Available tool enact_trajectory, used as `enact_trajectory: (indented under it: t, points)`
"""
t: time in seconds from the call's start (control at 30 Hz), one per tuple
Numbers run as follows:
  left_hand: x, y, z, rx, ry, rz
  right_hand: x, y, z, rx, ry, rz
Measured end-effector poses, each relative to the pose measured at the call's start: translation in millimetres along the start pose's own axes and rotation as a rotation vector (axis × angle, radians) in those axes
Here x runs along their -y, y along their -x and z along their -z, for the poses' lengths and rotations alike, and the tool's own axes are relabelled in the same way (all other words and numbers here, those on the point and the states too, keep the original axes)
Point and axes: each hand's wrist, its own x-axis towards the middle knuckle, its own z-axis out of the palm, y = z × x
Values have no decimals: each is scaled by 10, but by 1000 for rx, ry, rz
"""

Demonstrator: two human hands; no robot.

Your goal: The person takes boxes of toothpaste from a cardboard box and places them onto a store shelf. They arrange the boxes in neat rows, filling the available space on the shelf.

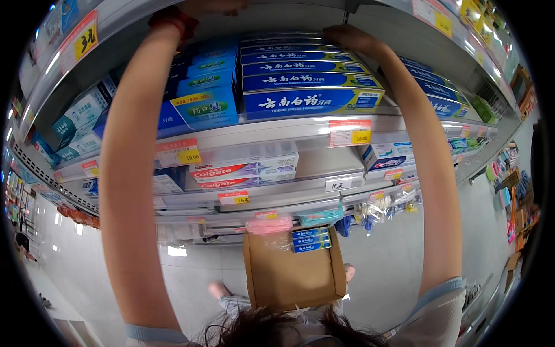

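Both my arms reach up to a shelf of toothpaste boxes. My left hand [213, 6] is high at the back, above the boxes, cut off by the picture's upper edge; its visible fingers stretch to the right with nothing seen in them. My right hand [354, 40] lies at the back right end of a row of blue toothpaste boxes [312, 101], fingers extended over the rear boxes and apparently touching them. Their tips are partly in shadow. Left of that row stand lighter blue toothpaste boxes [205, 110], partly behind my left forearm.
An open cardboard carton [295, 277] stands below, with several blue toothpaste boxes [311, 240] in its far right corner. Lower shelves hold red and white toothpaste boxes [245, 170], a pink package [269, 224] and a teal package [321, 216]. An upper shelf edge [457, 40] overhangs.
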Motion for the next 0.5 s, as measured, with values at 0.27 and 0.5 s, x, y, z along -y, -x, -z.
enact_trajectory:
  t: [0.27, 0.5]
  points:
    - [-755, 2137, 589, -407, 144, -355, 1512, 1876, 747, 21, 289, 170]
    - [-1447, 4094, -1243, 117, 1402, -284, 11, 4643, -199, 133, -1310, 109]
